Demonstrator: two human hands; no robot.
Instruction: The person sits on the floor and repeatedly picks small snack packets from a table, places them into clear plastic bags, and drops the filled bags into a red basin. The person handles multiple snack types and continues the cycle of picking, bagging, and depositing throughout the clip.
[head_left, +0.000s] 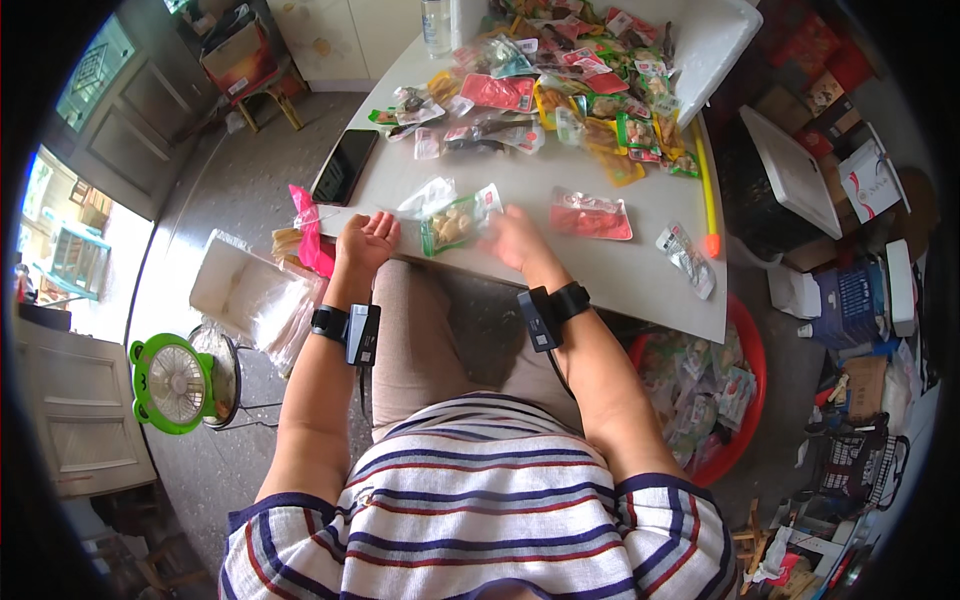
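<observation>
My left hand (367, 238) is turned palm up at the table's near edge, fingers loosely bent, with nothing visible in it. Beside its fingertips lies a clear plastic bag (426, 196). A green-edged clear packet of pale food pieces (452, 225) is between my two hands, close to the edge. My right hand (514, 238) is blurred at the packet's right end; whether it grips the packet cannot be told. To its right are a red vacuum-sealed packet (591, 216) and a silvery clear packet (686, 259).
A heap of mixed snack packets (577, 82) covers the table's far side by a white foam box (720, 52). A phone (345, 166) lies left, a yellow tube (705, 187) right. Below stand a red basin of packets (754, 405), a foam box with plastic bags (232, 277) and a green fan (174, 382).
</observation>
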